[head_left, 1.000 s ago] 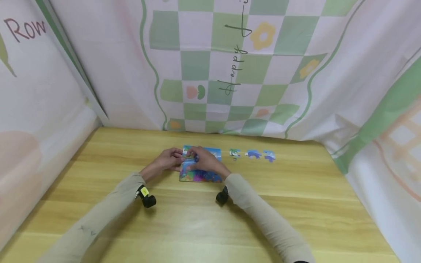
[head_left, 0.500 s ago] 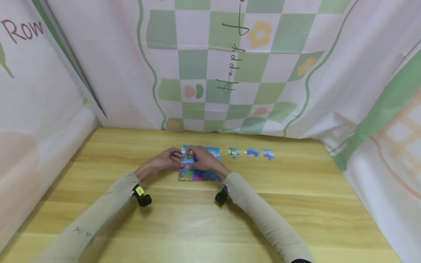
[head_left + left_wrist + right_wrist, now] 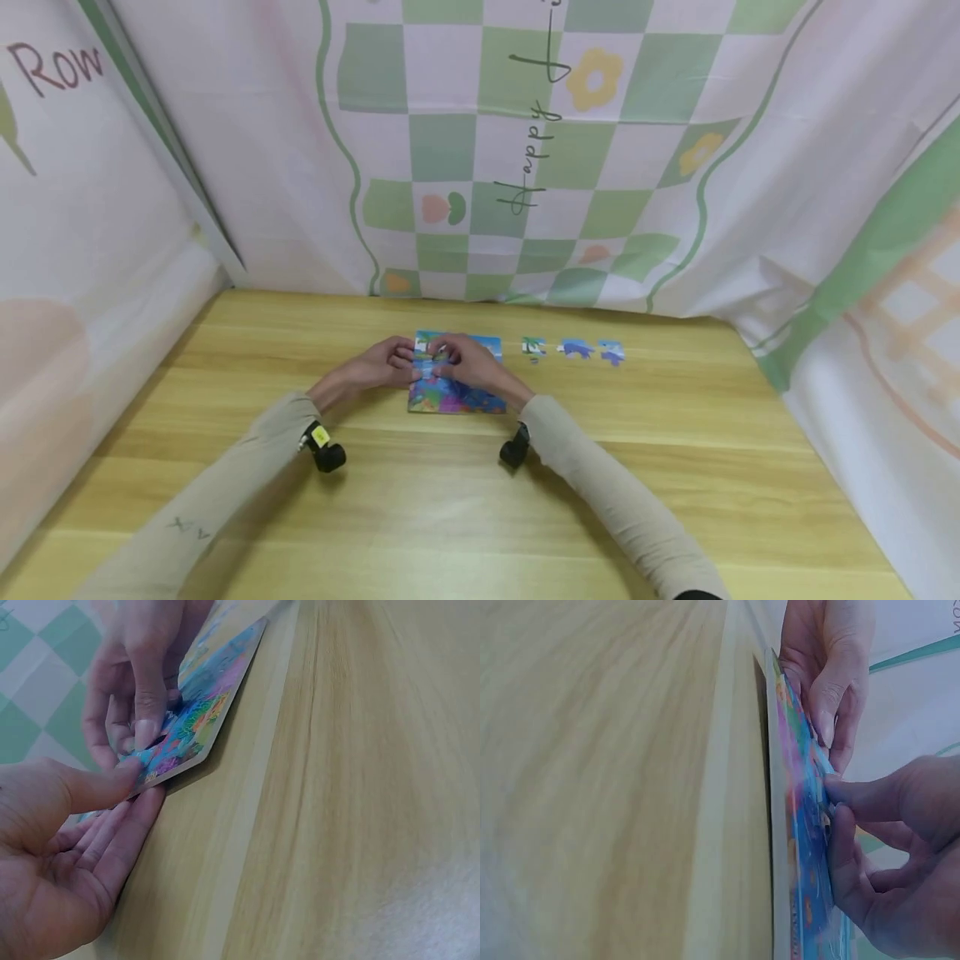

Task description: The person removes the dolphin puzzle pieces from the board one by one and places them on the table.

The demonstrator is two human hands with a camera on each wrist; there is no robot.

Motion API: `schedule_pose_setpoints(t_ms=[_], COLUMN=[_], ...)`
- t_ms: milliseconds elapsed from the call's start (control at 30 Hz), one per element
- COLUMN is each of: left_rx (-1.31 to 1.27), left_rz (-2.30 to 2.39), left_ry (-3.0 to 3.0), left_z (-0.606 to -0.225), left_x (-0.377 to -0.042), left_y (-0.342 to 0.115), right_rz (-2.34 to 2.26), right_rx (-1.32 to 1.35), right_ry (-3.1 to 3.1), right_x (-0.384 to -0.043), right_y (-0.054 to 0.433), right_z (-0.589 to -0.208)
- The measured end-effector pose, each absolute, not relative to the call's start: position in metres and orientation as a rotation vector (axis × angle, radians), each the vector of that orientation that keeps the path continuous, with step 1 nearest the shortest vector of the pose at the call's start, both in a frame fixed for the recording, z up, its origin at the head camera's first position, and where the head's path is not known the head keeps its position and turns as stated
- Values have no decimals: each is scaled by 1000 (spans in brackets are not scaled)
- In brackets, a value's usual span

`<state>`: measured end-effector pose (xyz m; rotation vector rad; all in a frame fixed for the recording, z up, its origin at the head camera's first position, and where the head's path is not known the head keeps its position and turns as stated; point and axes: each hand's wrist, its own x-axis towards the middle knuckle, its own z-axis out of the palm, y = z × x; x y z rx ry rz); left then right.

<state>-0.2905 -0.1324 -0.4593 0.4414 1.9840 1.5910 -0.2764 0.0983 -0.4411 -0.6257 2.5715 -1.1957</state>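
Right hand [image 3: 472, 367]: thumb and fingers curled over the upper-left part of the board, looks pinched on a small puzzle piece [image 3: 439, 354]. Fingertips hide most of it; can't tell whether it sits flush.

Left hand [image 3: 378, 364]: grips the left edge of the puzzle board [image 3: 457, 402], thumb on top, fingers under the edge in the left wrist view. Board is on the bench [image 3: 450, 508], underwater print; can't tell if the left side is lifted.

Change vs half a second ago: right thumb has moved up toward the fingers, so that gap is narrower. Left hand and board look the same. My read: fine adjustment at one spot on the board, with the left hand as the steady.

Further out, right of the board: palm-tree piece [image 3: 533, 346] nearest, then a blue-purple piece [image 3: 576, 349], then a blue-white piece [image 3: 612, 352] just beside it. All three lie off the board, unmoved, so judged not yet placed. Checked curtain [image 3: 555, 150] behind the bench.
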Motion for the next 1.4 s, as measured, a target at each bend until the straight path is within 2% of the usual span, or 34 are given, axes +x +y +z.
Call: schedule_pose_setpoints(t_ms=[300,1000,1400], left_rx=[367,280,278], left_rz=[1615,1655,1662], left_ry=[1971,1958,1957], left_z=[-457,-456,-457], left_x=[-290,-287,-287], left_y=[-130,-124,-125], right_rz=[-1302,-1583,-1486], right_rx=[-648,-333,-434], right_ry=[2537,2172,2238], right_x=[-279,-276,-261], right_y=[98,138,183], right_z=[-439,-425,-422])
